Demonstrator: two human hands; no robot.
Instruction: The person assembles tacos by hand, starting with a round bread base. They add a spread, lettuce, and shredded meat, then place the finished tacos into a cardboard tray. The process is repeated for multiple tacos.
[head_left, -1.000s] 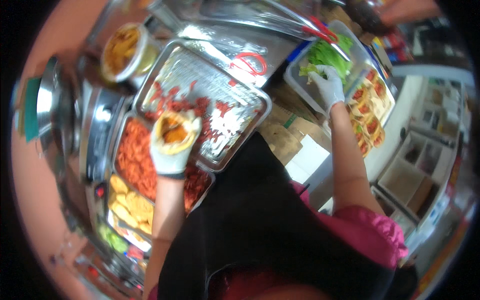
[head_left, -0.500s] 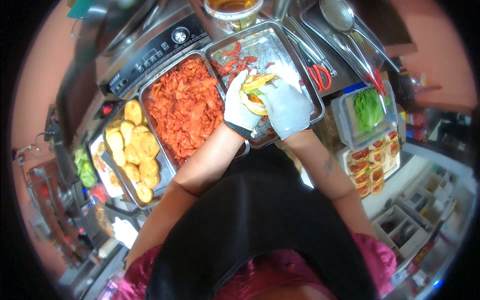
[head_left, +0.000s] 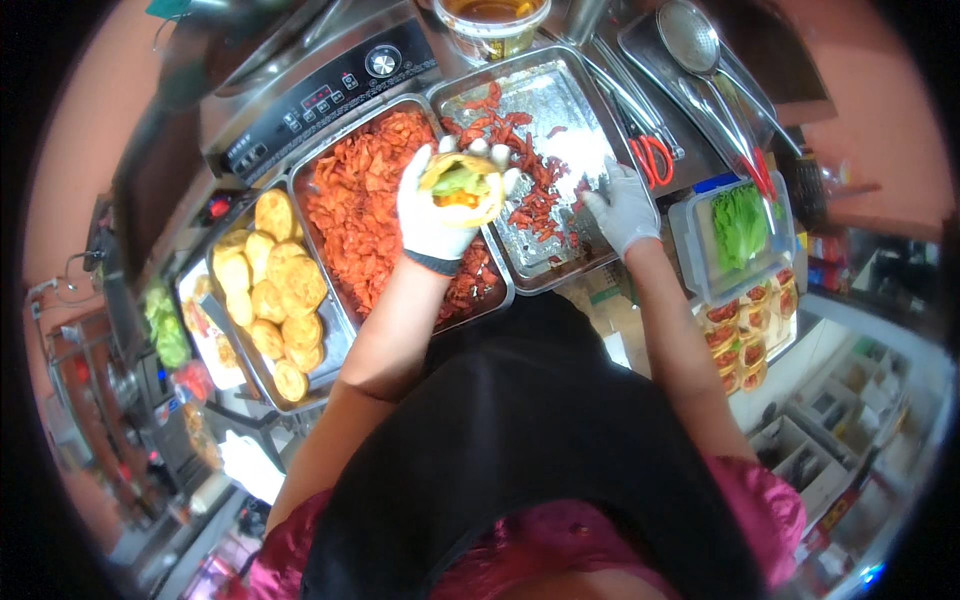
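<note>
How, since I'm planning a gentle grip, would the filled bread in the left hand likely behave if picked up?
The filled bread probably spills easily if tipped, since its mouth gapes around green leaf and orange filling. It is likely light, as the left hand alone supports it. Its thin-looking rim may bend or tear if squeezed.

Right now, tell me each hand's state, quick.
Left hand: closed around a filled bun.
Right hand: open over the right meat tray, nothing visible in its grasp.
</note>
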